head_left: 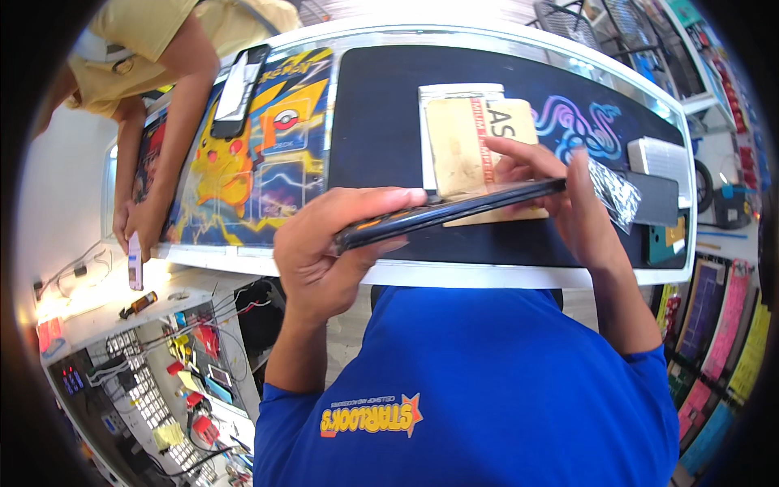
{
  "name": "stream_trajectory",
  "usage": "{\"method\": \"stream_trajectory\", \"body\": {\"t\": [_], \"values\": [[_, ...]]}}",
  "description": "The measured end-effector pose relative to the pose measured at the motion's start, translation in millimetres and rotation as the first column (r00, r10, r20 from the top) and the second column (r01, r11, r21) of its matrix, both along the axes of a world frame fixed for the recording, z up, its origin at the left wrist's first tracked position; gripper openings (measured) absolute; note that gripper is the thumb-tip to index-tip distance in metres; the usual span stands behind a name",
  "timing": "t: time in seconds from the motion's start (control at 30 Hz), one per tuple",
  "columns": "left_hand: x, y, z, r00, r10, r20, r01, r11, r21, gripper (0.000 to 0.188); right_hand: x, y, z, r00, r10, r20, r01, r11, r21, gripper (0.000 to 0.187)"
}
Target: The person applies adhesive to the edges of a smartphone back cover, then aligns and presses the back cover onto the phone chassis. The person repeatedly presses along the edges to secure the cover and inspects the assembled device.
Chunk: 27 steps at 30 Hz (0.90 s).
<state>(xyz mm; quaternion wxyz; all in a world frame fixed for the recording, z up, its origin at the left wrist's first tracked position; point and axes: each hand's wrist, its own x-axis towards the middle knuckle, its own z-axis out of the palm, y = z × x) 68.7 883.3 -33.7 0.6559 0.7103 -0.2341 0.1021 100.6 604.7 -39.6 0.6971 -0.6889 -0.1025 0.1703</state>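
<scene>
A dark smartphone (454,209), seen nearly edge-on, is held level above the counter between my two hands. My left hand (316,243) is closed round its left end, fingers on the far side and thumb beneath. At the other end, my right hand (568,195) has the phone's tip between thumb and fingers; its index finger stretches left above the phone, and the lower fingers are partly hidden. Under the phone lies a tan cardboard sleeve (462,134) with a red strip, on top of a white box (428,96).
Right of the hands are a crinkled silver wrapper (614,195), a dark flat piece (656,200) and a white box (661,158) on the black mat (381,105). Another phone (241,91) lies on a colourful mat (276,174). A person (154,183) in yellow leans in at left.
</scene>
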Motion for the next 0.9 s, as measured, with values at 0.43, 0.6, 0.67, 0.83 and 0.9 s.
{"method": "stream_trajectory", "body": {"t": [0.43, 0.6, 0.67, 0.83, 0.9], "values": [[-48, -20, -8, 0.911, -0.18, -0.372, 0.044, 0.937, -0.347, 0.031, -45, -7, -14, 0.998, 0.06, -0.031, -0.046, 0.938, 0.342, 0.042], [-51, -26, -4, 0.898, -0.15, -0.414, 0.006, 0.944, -0.33, 0.032, -43, -6, -31, 0.988, 0.049, 0.143, -0.102, 0.916, 0.388, 0.042], [-53, -26, -7, 0.897, -0.175, -0.406, 0.03, 0.94, -0.339, 0.032, -44, -6, -31, 0.989, 0.061, 0.138, -0.113, 0.905, 0.409, 0.043], [-54, -25, -14, 0.916, -0.16, -0.368, 0.039, 0.948, -0.315, 0.03, -50, -1, -28, 0.997, 0.035, 0.066, -0.062, 0.882, 0.467, 0.044], [-54, -25, -15, 0.913, -0.166, -0.372, 0.032, 0.94, -0.34, 0.028, -53, -1, -23, 1.0, 0.016, 0.004, -0.016, 0.886, 0.464, 0.044]]}}
